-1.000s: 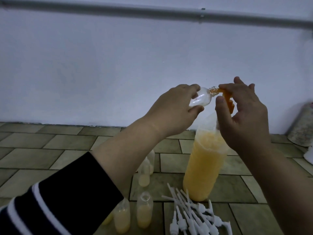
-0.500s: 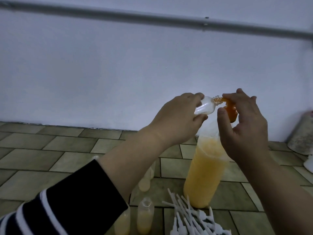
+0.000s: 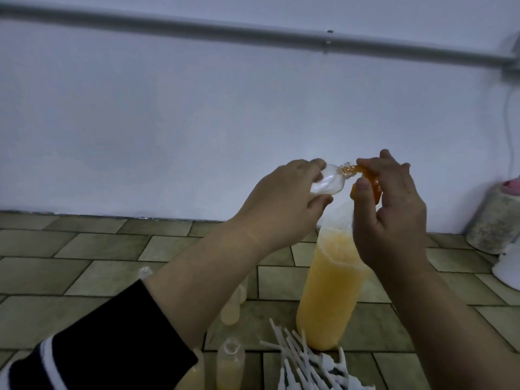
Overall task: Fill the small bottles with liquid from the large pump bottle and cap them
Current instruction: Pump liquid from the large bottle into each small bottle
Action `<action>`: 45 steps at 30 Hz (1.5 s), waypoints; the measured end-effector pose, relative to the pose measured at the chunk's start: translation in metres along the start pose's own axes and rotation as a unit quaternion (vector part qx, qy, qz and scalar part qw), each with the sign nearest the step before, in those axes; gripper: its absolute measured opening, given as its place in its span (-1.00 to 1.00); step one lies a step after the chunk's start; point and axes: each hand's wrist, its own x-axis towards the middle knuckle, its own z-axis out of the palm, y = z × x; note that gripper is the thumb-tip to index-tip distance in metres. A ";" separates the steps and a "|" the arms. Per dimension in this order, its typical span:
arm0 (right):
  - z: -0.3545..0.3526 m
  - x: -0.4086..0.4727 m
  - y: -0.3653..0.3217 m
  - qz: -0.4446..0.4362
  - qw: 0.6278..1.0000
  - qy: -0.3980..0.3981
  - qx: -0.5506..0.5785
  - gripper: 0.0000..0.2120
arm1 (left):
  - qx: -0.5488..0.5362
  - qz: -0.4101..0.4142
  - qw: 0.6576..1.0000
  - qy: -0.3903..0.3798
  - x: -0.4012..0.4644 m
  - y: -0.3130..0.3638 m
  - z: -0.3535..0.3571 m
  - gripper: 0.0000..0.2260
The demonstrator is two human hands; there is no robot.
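Little has moved; both hands hold position. I judge filling underway: left hand (image 3: 284, 204) grasps the small bottle (image 3: 132, 183), right hand (image 3: 394, 209) grips the orange pump nozzle (image 3: 371, 182). Next, pump steadily.

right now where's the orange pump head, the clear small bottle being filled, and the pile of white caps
orange plastic pump head (image 3: 372, 183), head view, on its side below the spout
clear small plastic bottle (image 3: 134, 183), head view, on its rounded body
pile of white plastic caps (image 3: 302, 364), head view, mid-pile
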 end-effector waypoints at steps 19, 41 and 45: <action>-0.006 0.003 -0.005 -0.001 1.000 -0.004 -0.005 -0.54 | -0.005 -0.001 1.000 0.002 -0.001 0.001 -0.007 -0.58; -0.014 0.014 -0.008 0.004 1.000 -0.013 0.005 -0.59 | -0.252 -0.135 0.956 0.066 -0.046 -0.041 -0.026 -0.64; -0.016 0.013 -0.009 0.007 1.000 -0.010 0.017 -0.62 | -0.267 -0.195 0.938 0.107 -0.072 -0.069 -0.035 -0.67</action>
